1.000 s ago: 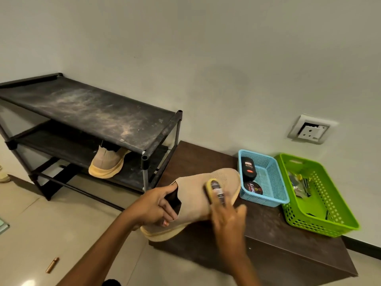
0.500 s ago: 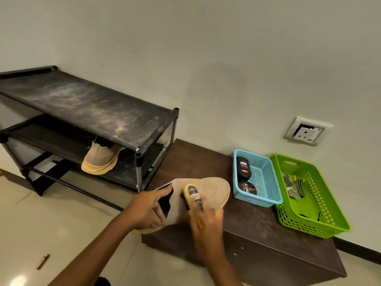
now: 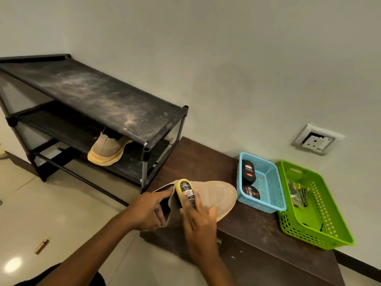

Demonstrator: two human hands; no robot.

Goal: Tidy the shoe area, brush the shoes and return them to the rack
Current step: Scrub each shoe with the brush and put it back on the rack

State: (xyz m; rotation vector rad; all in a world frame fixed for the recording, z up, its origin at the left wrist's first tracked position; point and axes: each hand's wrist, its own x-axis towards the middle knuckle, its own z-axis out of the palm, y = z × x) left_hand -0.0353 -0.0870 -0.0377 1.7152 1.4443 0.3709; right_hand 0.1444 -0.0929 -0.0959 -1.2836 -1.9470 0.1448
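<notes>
A beige knit shoe (image 3: 218, 195) with a yellow sole lies over the near left corner of a low dark wooden cabinet (image 3: 206, 162). My left hand (image 3: 148, 211) grips its collar, fingers inside the opening. My right hand (image 3: 198, 219) holds a yellow shoe brush (image 3: 183, 190) with a black label against the shoe's upper near the collar. The matching shoe (image 3: 107, 149) stands on the middle shelf of the black, dusty shoe rack (image 3: 92, 93) at the left.
A blue basket (image 3: 266, 182) with a black bottle (image 3: 248, 169) and a polish tin (image 3: 250, 191) sits on the cabinet. A green basket (image 3: 321, 221) of tools stands to its right. A wall socket (image 3: 314, 140) is above. A small brown stick (image 3: 41, 246) lies on the tiled floor.
The brush has slid from the shoe's middle back toward the collar. My view has shifted a little; both hands keep their hold.
</notes>
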